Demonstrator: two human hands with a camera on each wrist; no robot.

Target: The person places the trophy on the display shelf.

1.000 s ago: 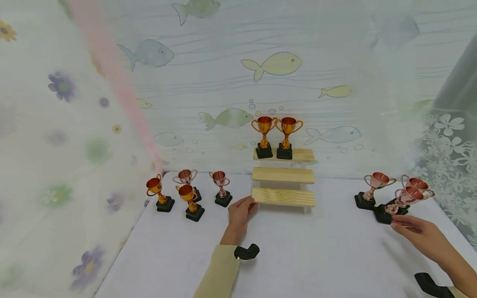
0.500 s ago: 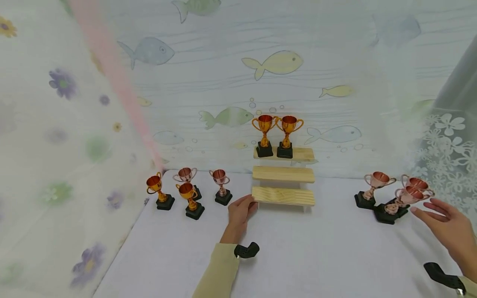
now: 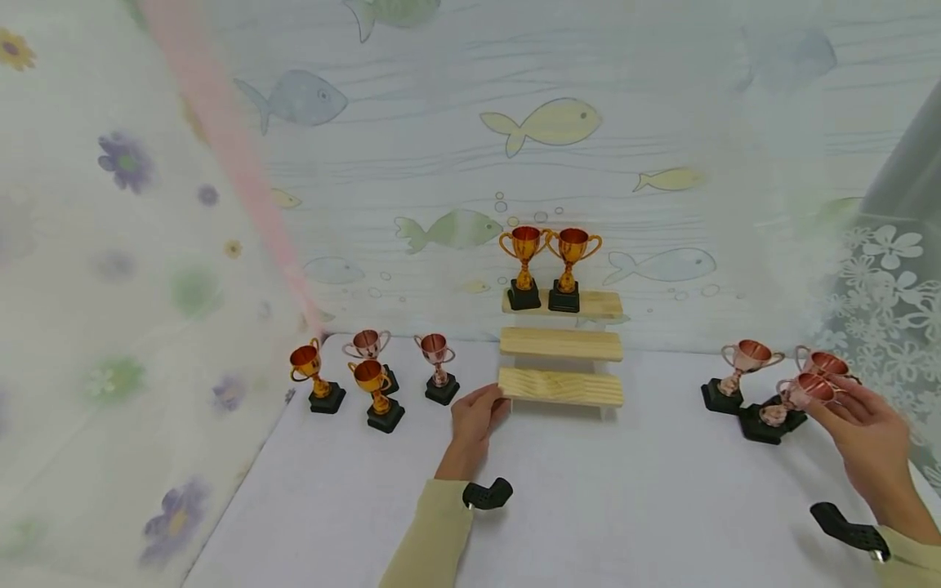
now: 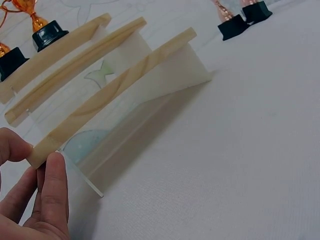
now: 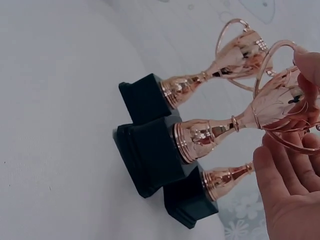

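My left hand [image 3: 472, 425] pinches the left front corner of the lowest wooden step of a three-step display stand [image 3: 562, 385]. In the left wrist view, the thumb and fingers [image 4: 54, 190] lie on either side of the board's end. At the right, my right hand [image 3: 871, 437] grips the cup of the front rose-gold trophy [image 5: 280, 100], thumb on one side and fingers on the other. The trophy's black base [image 3: 760, 426] is beside two more rose-gold trophies, one at its left [image 3: 750, 355] and one behind [image 3: 822, 362], partly hidden.
Two gold trophies [image 3: 525, 245] stand on the top step. On the white table [image 3: 573, 506], left of the stand, are two gold trophies [image 3: 370, 377] and two rose-gold ones [image 3: 434, 351]. A fish-patterned curtain [image 3: 456, 180] hangs behind.
My right hand has moved from the front trophy's base, out to the right, then in around its cup. The left hand stays on the stand's corner.
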